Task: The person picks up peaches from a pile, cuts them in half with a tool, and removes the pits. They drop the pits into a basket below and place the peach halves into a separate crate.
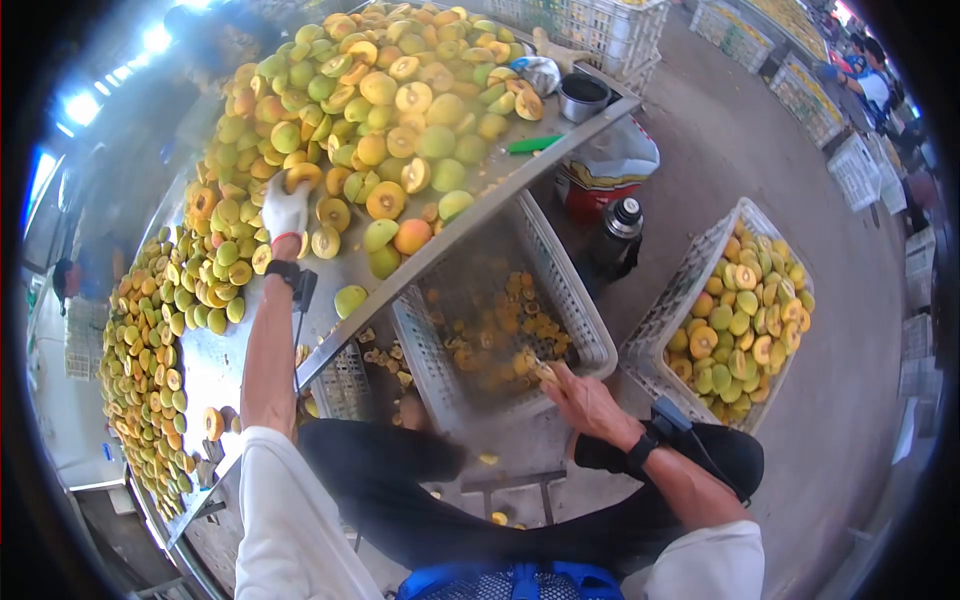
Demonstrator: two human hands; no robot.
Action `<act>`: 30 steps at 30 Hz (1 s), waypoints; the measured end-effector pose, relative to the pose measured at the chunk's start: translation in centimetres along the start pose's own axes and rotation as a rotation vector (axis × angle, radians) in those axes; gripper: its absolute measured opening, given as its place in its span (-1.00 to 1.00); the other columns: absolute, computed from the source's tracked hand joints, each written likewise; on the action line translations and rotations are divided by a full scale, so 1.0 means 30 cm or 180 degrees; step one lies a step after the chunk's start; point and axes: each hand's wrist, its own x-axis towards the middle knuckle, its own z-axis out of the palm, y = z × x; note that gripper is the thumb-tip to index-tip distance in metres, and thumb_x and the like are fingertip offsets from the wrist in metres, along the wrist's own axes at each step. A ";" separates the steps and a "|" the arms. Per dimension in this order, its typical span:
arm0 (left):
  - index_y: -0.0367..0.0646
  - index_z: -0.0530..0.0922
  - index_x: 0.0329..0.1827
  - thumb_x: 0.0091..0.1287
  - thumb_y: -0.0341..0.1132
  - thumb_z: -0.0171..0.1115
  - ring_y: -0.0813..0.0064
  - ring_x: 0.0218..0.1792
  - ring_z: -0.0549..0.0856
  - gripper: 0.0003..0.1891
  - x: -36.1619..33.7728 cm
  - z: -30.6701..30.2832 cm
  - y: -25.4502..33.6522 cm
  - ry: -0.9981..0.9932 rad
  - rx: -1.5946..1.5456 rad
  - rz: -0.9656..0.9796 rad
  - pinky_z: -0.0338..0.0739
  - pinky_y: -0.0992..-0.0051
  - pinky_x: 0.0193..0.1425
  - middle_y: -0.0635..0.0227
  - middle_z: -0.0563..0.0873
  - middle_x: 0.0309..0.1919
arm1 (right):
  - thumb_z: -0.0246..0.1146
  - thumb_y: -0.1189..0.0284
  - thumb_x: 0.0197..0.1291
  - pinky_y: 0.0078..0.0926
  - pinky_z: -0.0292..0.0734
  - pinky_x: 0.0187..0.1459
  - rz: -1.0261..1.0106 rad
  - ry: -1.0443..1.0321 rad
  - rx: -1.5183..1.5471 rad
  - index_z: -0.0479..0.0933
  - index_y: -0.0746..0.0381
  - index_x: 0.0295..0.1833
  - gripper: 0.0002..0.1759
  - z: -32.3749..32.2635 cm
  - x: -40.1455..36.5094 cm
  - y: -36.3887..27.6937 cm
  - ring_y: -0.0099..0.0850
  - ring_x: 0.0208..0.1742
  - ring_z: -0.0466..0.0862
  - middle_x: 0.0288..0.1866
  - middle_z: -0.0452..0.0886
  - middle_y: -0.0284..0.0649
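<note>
Far left, halved fruit [140, 370] spread over metal bench [215, 365]. Left hand [286, 208], white glove, fingers part-curled against a cut fruit half [303, 177] at the heap's front edge; can't tell if gripped. Big fruit heap [400, 110], green-orange, cut and seemingly whole, runs to the bench's far end. Below bench edge: grey crate [566, 275], yellowish pieces [475, 345] inside. Right hand [590, 405], bare, closed around small pale-yellow object [546, 372] over the crate's near rim; object unclear. Dark pot [584, 95] at bench corner; flask [612, 240] beneath. Right: second crate [690, 265] on floor, full of fruit.
</note>
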 end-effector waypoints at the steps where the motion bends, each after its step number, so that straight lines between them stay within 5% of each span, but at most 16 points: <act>1: -0.22 0.67 0.25 0.31 -0.12 0.40 0.16 0.03 0.81 -0.49 -0.004 -0.034 0.001 0.0048 -0.0187 -0.0063 0.65 0.25 0.14 0.06 0.81 0.01 | 0.15 0.19 0.55 0.24 0.52 -0.22 -0.0093 0.0034 0.0082 0.37 0.19 0.27 -0.62 -0.009 -0.006 -0.001 0.34 -0.24 0.67 -0.32 0.67 0.28; 6: -0.35 0.60 0.31 0.38 -0.26 0.36 0.44 -0.11 0.80 -0.51 -0.081 -0.270 0.098 -0.0253 -0.1839 -0.0835 0.73 0.40 0.01 0.24 0.77 0.02 | 0.15 0.20 0.57 0.09 0.55 -0.05 -0.0443 0.0488 0.0180 0.38 0.24 0.41 -0.52 -0.081 -0.044 -0.105 0.22 -0.13 0.71 -0.20 0.71 0.22; 9: -0.33 0.59 0.30 0.40 -0.31 0.31 0.41 -0.17 0.79 -0.55 -0.210 -0.432 0.220 -0.0360 -0.2169 -0.0618 0.74 0.38 0.02 0.26 0.76 0.01 | 0.15 0.21 0.57 0.05 0.56 -0.09 -0.0669 0.0602 0.0088 0.40 0.25 0.40 -0.54 -0.135 -0.059 -0.180 0.20 -0.16 0.72 -0.23 0.71 0.18; 14: -0.38 0.59 0.21 0.45 -0.22 0.16 0.34 -0.23 0.79 -0.58 -0.474 -0.511 0.324 -0.1764 -0.3692 -0.1031 0.73 0.38 -0.08 0.18 0.75 -0.07 | 0.18 0.26 0.57 -0.07 0.55 -0.20 -0.1002 0.0876 0.0375 0.42 0.27 0.30 -0.62 -0.248 -0.050 -0.423 0.14 -0.23 0.72 -0.31 0.68 0.09; 18: -0.38 0.50 0.40 0.45 -0.22 0.16 0.34 -0.21 0.81 -0.47 -0.641 -0.560 0.628 -0.2258 -0.3713 -0.1112 0.73 0.43 -0.16 0.17 0.76 0.01 | 0.25 0.36 0.52 -0.13 0.53 -0.26 -0.1644 0.1357 0.0549 0.40 0.29 0.16 -0.71 -0.331 -0.062 -0.624 0.10 -0.29 0.70 -0.35 0.64 0.07; 24: -0.33 0.47 0.46 0.51 -0.15 0.15 0.42 0.08 0.76 -0.44 -0.692 -0.486 0.693 -0.2376 -0.3852 -0.1063 0.67 0.48 0.09 0.21 0.74 0.12 | 0.26 0.34 0.52 -0.05 0.52 -0.25 -0.1771 0.1176 0.0368 0.39 0.29 0.12 -0.71 -0.356 -0.012 -0.729 0.20 -0.25 0.67 -0.35 0.63 0.11; 30: -0.32 0.54 0.39 0.71 0.01 -0.13 0.51 0.11 0.70 -0.44 -0.719 -0.418 0.672 -0.2182 -0.3884 -0.0736 0.60 0.46 0.22 0.23 0.74 0.11 | 0.27 0.34 0.52 0.01 0.54 -0.25 -0.1617 0.1338 0.0086 0.36 0.29 -0.01 -0.73 -0.307 0.048 -0.720 0.22 -0.22 0.68 -0.34 0.65 0.13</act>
